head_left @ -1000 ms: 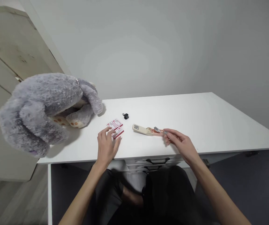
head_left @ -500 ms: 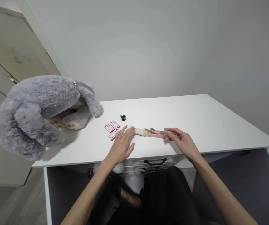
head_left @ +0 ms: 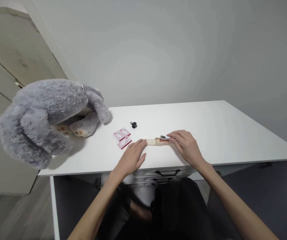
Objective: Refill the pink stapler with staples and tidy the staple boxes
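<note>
An opened-out stapler (head_left: 150,142), cream at the left and pinkish inside at the right, lies on the white desk. My left hand (head_left: 131,156) rests flat with its fingers stretched out, the tips touching the stapler's cream end. Over the pinkish end, my right hand (head_left: 184,145) pinches a small silvery piece (head_left: 163,137) between thumb and fingers. What exactly that piece is cannot be made out, and the fingers hide part of the stapler. Three small white-and-red boxes (head_left: 124,142) lie just beyond my left hand. Behind them is a small black object (head_left: 134,125) with a metal tip.
A large grey plush toy (head_left: 51,103) takes up the desk's left side. The white desk (head_left: 233,133) backs onto a grey wall. Drawers with black handles (head_left: 167,173) sit beneath its front edge, close to my legs.
My right hand has moved left along the stapler, bringing its fingertips close to the middle. My left hand stays at the cream end. The view has shifted slightly.
</note>
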`<state>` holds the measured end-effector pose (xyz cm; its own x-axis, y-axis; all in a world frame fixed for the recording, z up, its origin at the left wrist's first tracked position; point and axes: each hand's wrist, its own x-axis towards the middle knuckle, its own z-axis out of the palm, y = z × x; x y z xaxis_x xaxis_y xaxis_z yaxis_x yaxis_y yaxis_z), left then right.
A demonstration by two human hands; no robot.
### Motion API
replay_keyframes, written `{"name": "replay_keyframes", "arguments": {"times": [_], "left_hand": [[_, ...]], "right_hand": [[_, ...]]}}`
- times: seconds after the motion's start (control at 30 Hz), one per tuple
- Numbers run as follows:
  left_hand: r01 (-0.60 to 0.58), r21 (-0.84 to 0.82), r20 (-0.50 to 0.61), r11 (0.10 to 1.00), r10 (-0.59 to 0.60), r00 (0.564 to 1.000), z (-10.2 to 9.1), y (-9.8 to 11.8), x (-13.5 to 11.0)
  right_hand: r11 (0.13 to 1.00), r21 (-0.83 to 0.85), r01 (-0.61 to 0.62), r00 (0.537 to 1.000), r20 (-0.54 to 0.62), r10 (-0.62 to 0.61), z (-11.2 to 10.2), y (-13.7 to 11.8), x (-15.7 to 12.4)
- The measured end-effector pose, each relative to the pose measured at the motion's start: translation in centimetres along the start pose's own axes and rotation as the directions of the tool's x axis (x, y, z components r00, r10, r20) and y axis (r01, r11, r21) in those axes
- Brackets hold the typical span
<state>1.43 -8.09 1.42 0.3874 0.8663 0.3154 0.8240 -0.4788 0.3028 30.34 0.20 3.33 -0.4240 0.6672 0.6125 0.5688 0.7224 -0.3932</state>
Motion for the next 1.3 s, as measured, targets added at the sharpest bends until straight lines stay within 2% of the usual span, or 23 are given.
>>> {"name": "replay_keyframes", "arguments": {"times": [0.13, 0.57, 0.9, 1.07, 1.17, 1.3], "left_hand": [[0.009, -0.001, 0.004, 1.000, -0.009, 1.000, 0.0, 0.1, -0.1], [0.031, -0.006, 0.012, 1.000, -0.031, 0.999, 0.1, 0.2, -0.3], [0.026, -0.015, 0.004, 1.000, -0.026, 1.000, 0.2, 0.2, -0.3], [0.031, -0.012, -0.002, 0.999, -0.031, 1.000, 0.2, 0.1, -0.4], [0.027, -0.005, -0.005, 1.000, -0.027, 1.000, 0.3, 0.0, -0.4], [0.022, -0.011, -0.015, 1.000, -0.023, 1.000, 0.3, 0.0, -0.4]], "right_hand": [[0.997, -0.067, 0.029, 1.000, -0.006, -0.029, 0.9, 0.4, 0.2], [0.996, -0.086, 0.031, 0.998, 0.051, -0.027, 2.2, 0.9, 0.4], [0.992, -0.116, 0.058, 0.996, 0.075, -0.050, 2.5, 1.1, 0.4], [0.992, -0.106, 0.069, 0.995, 0.077, -0.061, 1.8, 1.8, -0.2], [0.996, -0.083, 0.014, 0.998, 0.065, -0.009, 1.0, 2.5, -1.0], [0.982, 0.039, -0.186, 0.982, 0.024, 0.185, 0.3, 3.6, -2.3]]}}
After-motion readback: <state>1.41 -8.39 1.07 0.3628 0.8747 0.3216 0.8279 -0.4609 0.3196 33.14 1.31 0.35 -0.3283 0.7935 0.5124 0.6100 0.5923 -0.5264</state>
